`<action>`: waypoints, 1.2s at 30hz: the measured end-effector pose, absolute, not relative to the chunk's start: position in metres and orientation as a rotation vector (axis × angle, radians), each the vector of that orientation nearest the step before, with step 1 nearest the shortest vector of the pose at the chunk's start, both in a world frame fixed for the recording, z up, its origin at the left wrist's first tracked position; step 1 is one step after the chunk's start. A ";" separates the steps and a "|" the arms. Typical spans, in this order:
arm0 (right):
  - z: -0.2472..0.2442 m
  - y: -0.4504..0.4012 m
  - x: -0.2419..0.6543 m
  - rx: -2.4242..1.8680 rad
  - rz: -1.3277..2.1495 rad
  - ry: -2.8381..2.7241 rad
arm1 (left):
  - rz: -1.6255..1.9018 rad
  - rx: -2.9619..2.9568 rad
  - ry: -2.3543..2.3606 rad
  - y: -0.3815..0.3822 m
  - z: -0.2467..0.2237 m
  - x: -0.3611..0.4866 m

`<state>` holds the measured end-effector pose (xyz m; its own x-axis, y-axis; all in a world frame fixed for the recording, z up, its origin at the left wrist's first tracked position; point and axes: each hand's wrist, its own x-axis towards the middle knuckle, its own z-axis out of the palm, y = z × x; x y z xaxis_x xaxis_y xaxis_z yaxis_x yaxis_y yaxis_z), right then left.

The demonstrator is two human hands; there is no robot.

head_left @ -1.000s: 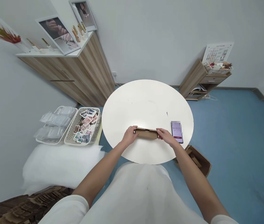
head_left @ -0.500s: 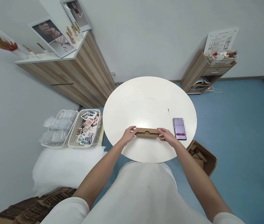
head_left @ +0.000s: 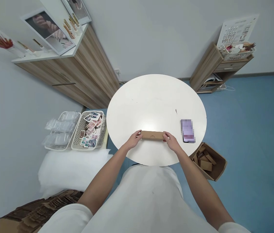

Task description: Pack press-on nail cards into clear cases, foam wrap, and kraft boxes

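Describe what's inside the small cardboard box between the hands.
Only the outside of the small cardboard box shows, with the left hand and right hand at its ends; the lid is down, so any contents are covered.

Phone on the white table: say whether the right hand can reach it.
Probably yes, if the right hand lets go of the cardboard box: the phone lies to that hand's right, with nothing visible between them.
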<state>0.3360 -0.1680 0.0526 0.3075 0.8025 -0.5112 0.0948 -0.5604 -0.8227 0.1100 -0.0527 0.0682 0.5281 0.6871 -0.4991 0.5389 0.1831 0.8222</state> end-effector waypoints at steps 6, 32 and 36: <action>0.052 -0.175 0.331 -1.795 1.309 -0.663 | 0.153 1.406 1.161 -0.058 0.065 0.110; 0.018 -0.219 0.271 -2.066 1.006 -0.488 | 0.183 1.670 1.237 -0.108 0.020 0.091; 0.016 -0.219 0.258 -2.098 0.945 -0.629 | 0.216 1.711 1.192 -0.112 0.017 0.092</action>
